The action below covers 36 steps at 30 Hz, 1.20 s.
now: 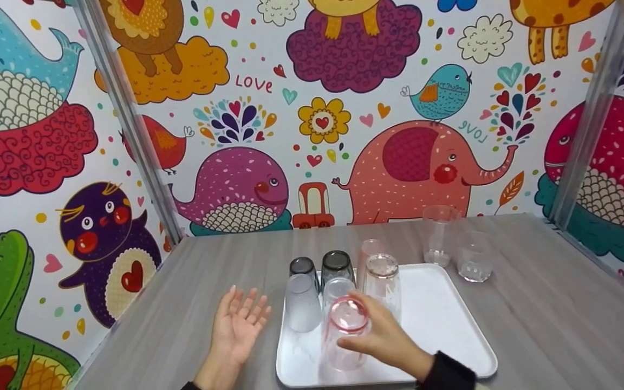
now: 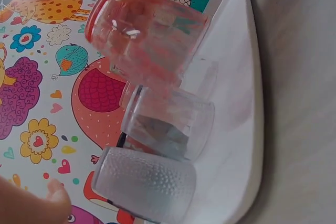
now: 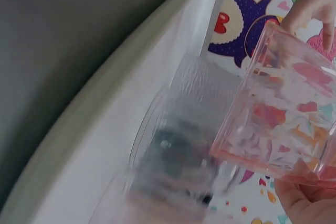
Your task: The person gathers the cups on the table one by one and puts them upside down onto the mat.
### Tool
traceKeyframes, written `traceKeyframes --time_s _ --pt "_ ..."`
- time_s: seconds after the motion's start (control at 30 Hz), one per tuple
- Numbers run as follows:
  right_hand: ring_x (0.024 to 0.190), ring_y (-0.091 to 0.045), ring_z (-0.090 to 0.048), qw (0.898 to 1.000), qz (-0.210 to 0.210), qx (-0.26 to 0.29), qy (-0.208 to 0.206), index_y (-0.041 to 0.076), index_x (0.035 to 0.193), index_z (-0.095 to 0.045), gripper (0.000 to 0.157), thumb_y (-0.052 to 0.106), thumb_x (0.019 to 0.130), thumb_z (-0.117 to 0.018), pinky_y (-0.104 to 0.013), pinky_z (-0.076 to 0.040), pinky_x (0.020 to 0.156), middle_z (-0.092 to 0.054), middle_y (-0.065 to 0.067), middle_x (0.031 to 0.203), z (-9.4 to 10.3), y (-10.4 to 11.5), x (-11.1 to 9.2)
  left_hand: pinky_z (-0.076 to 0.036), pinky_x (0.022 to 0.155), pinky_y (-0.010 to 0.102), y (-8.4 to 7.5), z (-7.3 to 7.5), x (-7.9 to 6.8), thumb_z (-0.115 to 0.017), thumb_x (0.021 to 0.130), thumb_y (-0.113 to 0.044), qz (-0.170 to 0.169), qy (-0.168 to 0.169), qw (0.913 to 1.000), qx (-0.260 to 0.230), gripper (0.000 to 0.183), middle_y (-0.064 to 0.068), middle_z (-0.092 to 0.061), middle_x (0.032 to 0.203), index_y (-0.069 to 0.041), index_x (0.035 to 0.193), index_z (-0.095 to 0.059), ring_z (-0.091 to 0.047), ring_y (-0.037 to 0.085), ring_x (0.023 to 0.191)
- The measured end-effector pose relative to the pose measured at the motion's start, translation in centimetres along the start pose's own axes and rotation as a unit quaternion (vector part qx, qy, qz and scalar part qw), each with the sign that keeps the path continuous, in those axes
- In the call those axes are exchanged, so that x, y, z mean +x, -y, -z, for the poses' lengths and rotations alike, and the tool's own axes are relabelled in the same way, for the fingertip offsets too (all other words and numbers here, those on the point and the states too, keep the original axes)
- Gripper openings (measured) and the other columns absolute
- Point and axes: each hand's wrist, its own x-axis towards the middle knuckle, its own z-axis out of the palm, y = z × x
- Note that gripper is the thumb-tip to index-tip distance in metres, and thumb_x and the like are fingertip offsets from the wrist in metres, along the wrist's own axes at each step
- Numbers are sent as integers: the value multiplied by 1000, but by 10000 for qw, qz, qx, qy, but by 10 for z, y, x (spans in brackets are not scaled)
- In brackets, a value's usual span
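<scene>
My right hand (image 1: 385, 333) grips a pink-tinted clear glass (image 1: 347, 346) near its red-edged base, which faces up. The glass is over the front part of the white tray (image 1: 442, 336), and in the left wrist view its mouth points down toward the tray. My left hand (image 1: 239, 325) is palm up with fingers spread, left of the tray and holding nothing. Behind the pink glass stand a frosted, pebbled glass (image 1: 304, 306) and a clear glass (image 2: 176, 121), both upside down. A taller clear glass (image 1: 385, 279) stands to their right.
Two dark grey glasses (image 1: 337, 262) and another pinkish glass (image 1: 370, 248) stand upside down farther back on the tray. Beyond its back right corner, a tall clear glass (image 1: 436, 235) and a short one (image 1: 475, 262) stand on the wood-grain table (image 1: 225, 260). Cartoon-printed walls (image 1: 312, 70) enclose the table.
</scene>
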Motion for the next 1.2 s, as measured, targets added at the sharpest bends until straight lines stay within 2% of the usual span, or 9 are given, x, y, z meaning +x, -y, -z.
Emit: traceKeyframes --time_s 0.2,0.33,0.5,0.77,1.0,1.1,1.2 --pt "109 -37 -51 9996 116 -102 247 -12 123 -45 78 24 64 -79 -51 -39 92 -54 -24 118 -38 9 14 -43 90 33 -4 6 -2 -45 94 -37 -15 -90 10000 -40 35 2 -42 116 -18 117 -28 -52 17 98" --pt "111 -37 -49 9985 106 -255 473 -13 124 -44 79 25 64 -79 -50 -38 94 -53 -23 119 -53 10 20 -44 88 32 -6 8 -2 -45 94 -37 -3 -68 9999 -117 32 0 -47 110 -18 114 -29 -52 17 99" --pt "111 -37 -49 9967 -98 -311 742 -12 123 -44 79 22 62 -81 -49 -38 94 -54 -22 117 -65 9 25 -44 87 32 -9 12 -3 -44 95 -35 32 -68 9997 -240 27 -1 -52 102 -18 111 -30 -55 17 94" --pt "108 -33 -52 9934 -409 -251 1038 -10 121 -45 77 20 61 -82 -44 -41 93 -56 -20 115 -74 9 26 -43 89 33 -11 19 -7 -41 95 -36 47 -64 9995 -314 26 0 -46 109 -19 111 -28 -54 17 96" --pt "105 -34 -53 9936 -41 -211 1106 -14 117 -44 75 20 62 -81 -46 -42 91 -55 -23 112 -78 3 29 -42 91 34 -13 25 -7 -43 95 -36 110 -151 9986 -488 24 0 -48 107 -19 107 -30 -55 18 95" --pt "107 -35 -52 9937 -173 -274 1076 -14 119 -43 79 21 61 -82 -45 -41 93 -54 -24 114 -80 5 27 -43 90 35 -13 27 -9 -43 95 -35 158 -136 9981 -587 23 0 -50 103 -19 106 -31 -55 18 95" --pt "113 -36 -48 9923 -528 -265 1092 -14 125 -39 86 24 61 -83 -47 -38 97 -51 -25 121 -80 8 25 -43 88 35 -14 26 -10 -43 95 -35 183 -104 9979 -618 24 0 -52 101 -19 107 -30 -55 19 97"
